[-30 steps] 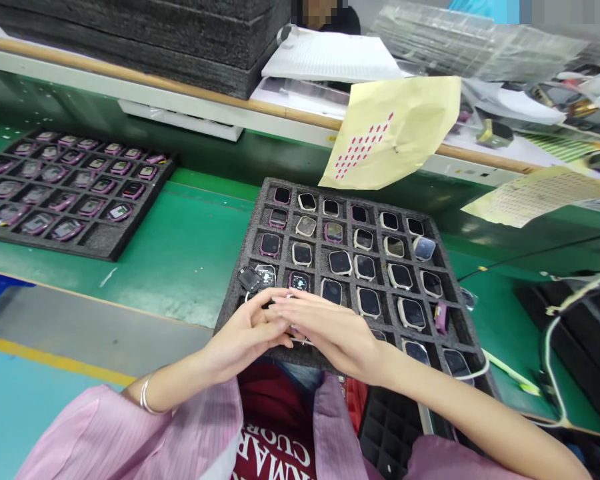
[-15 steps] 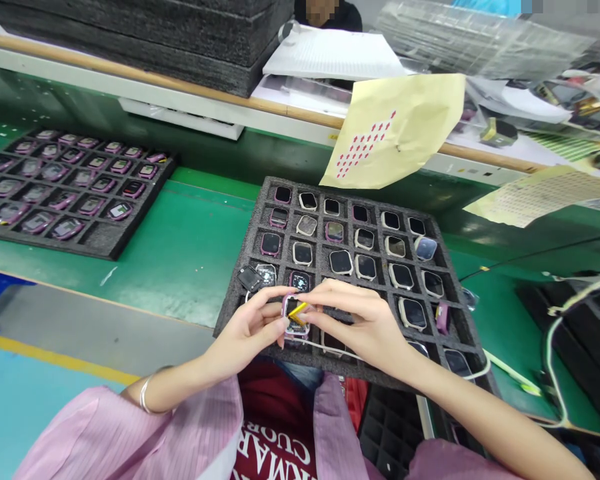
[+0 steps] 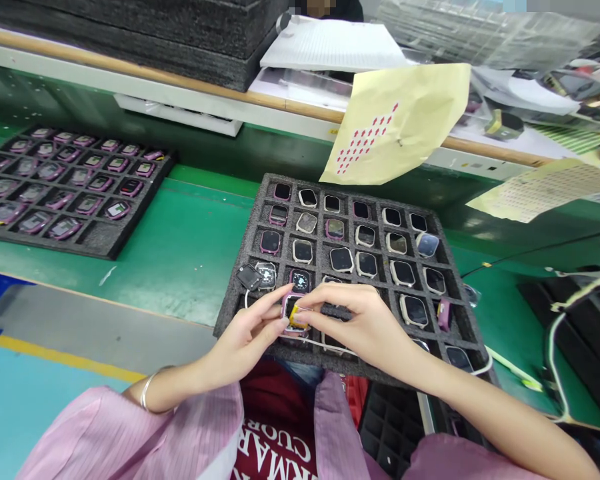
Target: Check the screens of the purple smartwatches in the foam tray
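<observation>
Between my hands is a purple watch case [image 3: 287, 308], open at its face, above the near edge of a grey foam tray [image 3: 310, 179]. My left hand [image 3: 253, 337] grips the case's left side between thumb and fingers. Pinched in the fingertips of my right hand [image 3: 355, 320] is a small yellow piece [image 3: 297, 316], lying at the case opening. A white cable [image 3: 330, 346] runs just below the case. Behind it, a lit watch [image 3: 300, 281] sits in a compartment, and a small black square device [image 3: 249, 276] rests at the tray's left edge.
Another foam tray [image 3: 100, 243] with purple watches lies on the green table [image 3: 200, 227] at the left. Yellow paper [image 3: 420, 127] hangs from the shelf ahead, which bears stacked black foam [image 3: 180, 40]. Dark foam trays [image 3: 565, 333] stand at the right. Part of a person shows at the top.
The yellow piece has turned from slanting out of the case to sitting lower and closer to its opening. My right fingertips have shifted slightly left with it.
</observation>
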{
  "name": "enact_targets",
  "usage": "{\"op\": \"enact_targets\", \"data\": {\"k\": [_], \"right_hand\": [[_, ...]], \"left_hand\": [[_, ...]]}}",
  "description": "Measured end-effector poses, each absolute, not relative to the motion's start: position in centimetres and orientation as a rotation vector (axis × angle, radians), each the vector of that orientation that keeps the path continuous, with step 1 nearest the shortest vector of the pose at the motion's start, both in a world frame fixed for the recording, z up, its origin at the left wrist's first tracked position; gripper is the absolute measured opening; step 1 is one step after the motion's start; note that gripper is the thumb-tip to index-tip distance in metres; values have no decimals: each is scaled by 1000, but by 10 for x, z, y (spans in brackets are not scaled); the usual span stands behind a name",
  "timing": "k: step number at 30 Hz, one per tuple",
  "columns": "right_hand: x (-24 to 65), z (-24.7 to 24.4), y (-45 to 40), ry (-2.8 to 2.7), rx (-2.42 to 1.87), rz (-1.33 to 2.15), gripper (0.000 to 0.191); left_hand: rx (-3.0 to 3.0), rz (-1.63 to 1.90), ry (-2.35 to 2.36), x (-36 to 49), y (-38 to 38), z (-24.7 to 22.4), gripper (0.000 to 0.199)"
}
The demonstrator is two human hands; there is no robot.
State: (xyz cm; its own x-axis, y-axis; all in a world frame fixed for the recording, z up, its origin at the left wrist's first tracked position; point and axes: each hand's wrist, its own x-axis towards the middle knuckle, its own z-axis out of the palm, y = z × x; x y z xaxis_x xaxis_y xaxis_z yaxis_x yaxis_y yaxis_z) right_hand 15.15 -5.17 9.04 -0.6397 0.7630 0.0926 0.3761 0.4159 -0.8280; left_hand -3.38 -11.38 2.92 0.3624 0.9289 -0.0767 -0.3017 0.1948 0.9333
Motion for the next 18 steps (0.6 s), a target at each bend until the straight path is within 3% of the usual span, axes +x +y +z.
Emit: {"op": "enact_targets", "data": {"k": [6, 10, 18], "right_hand": [[150, 83, -49, -2132, -981, 1086, 6], [150, 83, -46, -2025, -1056, 1368, 20], [152, 94, -40, -2144, -1127, 1582, 23]], "left_hand": [[1011, 997, 772, -33, -115, 28, 48], [994, 1010, 729, -33, -118, 28, 56], [1071, 1000, 587, -36, -123, 23, 58]]}}
